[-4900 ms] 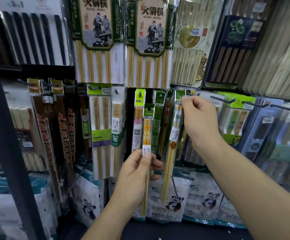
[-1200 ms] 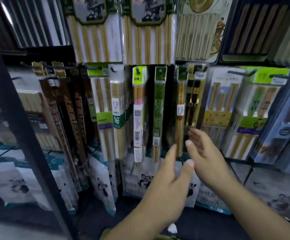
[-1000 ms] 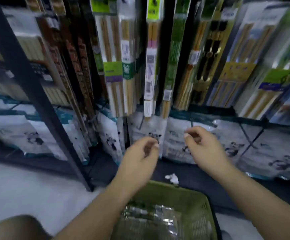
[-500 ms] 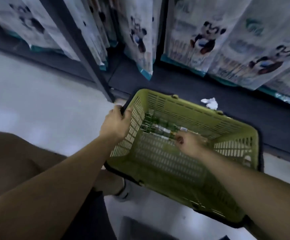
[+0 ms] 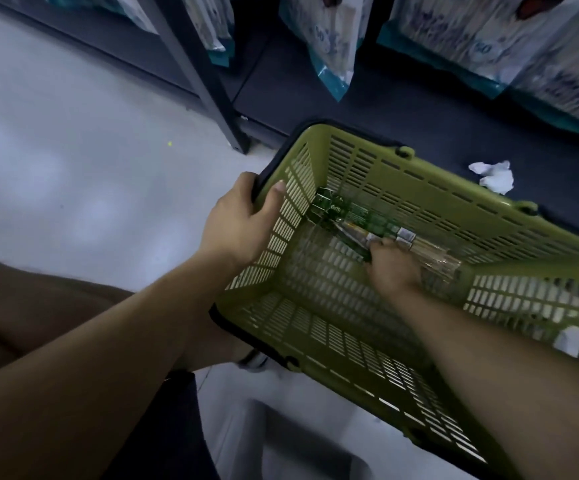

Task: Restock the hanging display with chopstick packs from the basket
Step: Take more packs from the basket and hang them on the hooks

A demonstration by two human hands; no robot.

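down by the floor, the green basket (image 5: 419, 188) filled the view from centre out to 4 o'clock. the left hand (image 5: 236, 223) gripped its rim on the 9 o'clock side, fingers wrapped round the dark outer edge and thumb pressed on the slotted wall inside. the right hand (image 5: 393, 268) was deep inside, fingers curled down onto the chopstick packs (image 5: 357, 220). those lay on the basket's bottom along its far wall, green header cards tucked into the 10 o'clock corner. a crumpled white paper (image 5: 494, 176) lay on the dark shelf base at 1 o'clock, apart from the basket. printed bags (image 5: 333, 46) hung at 12 o'clock, a dark shelf post (image 5: 208, 81) at 11 o'clock.
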